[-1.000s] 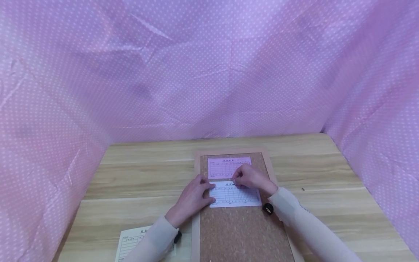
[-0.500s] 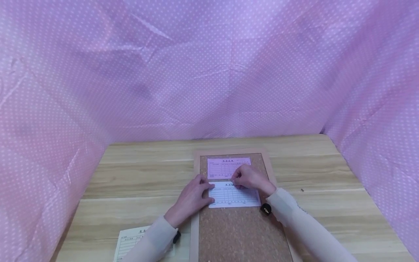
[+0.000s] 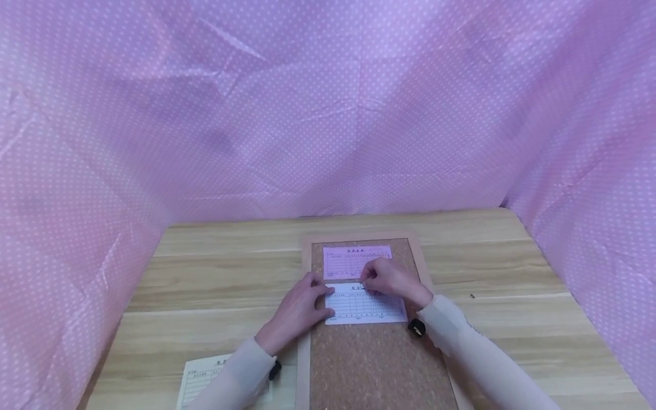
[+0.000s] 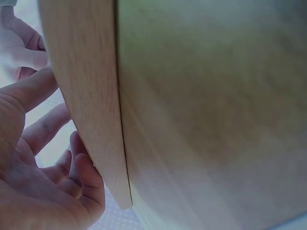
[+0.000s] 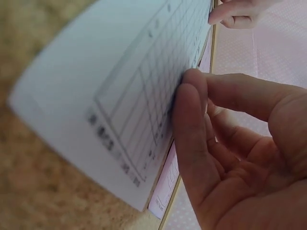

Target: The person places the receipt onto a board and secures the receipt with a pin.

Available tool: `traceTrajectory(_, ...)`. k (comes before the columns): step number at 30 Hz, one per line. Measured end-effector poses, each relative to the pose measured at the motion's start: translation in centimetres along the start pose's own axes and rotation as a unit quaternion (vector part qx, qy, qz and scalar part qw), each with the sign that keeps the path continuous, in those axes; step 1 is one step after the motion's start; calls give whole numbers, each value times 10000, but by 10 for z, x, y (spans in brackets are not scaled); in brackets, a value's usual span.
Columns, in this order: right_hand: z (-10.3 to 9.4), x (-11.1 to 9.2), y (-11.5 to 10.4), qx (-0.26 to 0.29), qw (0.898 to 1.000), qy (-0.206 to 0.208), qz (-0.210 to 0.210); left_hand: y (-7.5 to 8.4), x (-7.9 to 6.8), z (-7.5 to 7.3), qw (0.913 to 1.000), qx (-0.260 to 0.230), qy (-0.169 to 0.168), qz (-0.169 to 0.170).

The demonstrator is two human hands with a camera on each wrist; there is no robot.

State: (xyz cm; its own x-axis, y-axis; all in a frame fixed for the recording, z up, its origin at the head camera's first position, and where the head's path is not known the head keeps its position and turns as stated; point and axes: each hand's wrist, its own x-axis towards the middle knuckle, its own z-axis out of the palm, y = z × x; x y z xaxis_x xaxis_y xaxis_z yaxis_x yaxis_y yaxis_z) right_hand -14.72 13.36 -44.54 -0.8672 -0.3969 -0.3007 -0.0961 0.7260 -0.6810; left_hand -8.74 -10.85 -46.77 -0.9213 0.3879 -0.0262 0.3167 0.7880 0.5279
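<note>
On the corkboard (image 3: 376, 364), the left hand (image 3: 299, 307), fingers apart, is steadying the white slip (image 3: 344, 305). The right hand (image 3: 390, 278) is pinching a small object (image 3: 363, 287); uneven pressing risks skewing the white slip.

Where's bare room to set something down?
The corkboard is bare below the white form; the tabletop, left of it beyond the cream form, and right around a dark speck. Crowded: the corkboard's far end, with the pink form, left hand and right hand.

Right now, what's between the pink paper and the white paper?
A thin strip of cork, seen in the head view between the pink paper and white paper; the right hand hides its right part.
</note>
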Motion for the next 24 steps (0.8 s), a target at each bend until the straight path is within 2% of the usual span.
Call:
traceTrajectory(18,-1,1,12,-340,9951,152,-920,0,0,1,10000,14,8,-10)
traceTrajectory(24,-3,2,16,-286,9952,186,-917,0,1,1,9999,95,-25,-32)
